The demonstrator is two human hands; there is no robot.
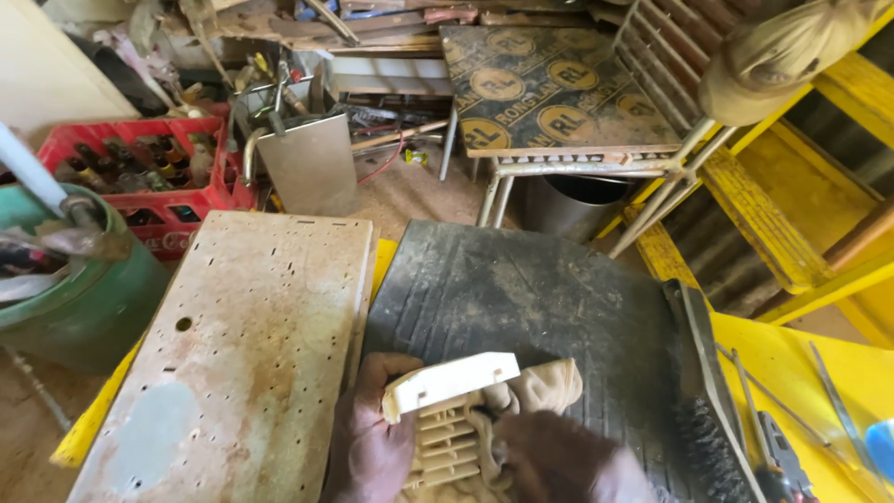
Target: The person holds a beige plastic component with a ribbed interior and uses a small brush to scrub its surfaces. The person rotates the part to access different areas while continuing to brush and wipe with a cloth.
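Over at the far left a green drum is sitting on the dirt floor, and behind it a red crate is holding dark bottles. Next along, a worn, rust-stained metal sheet dotted with small holes is lying flat, its right edge running just beside a dark ribbed rubber mat. At the bottom of the view, over the near edge of that mat, the person's left hand is wrapping its fingers around a cream-coloured slatted plastic piece, gripping it from the left side with the thumb lying along its upper bar. The right hand is pressing a tan cloth against the right side of the same piece, fingers closing on the fabric, the cloth bunching up between hand and plastic. Behind the mat, a metal-framed stand is carrying a brown printed board, with a dark round bin standing underneath. To the right, a wire brush is lying at the mat's edge, and beyond it a yellow surface is holding a few thin metal tools.
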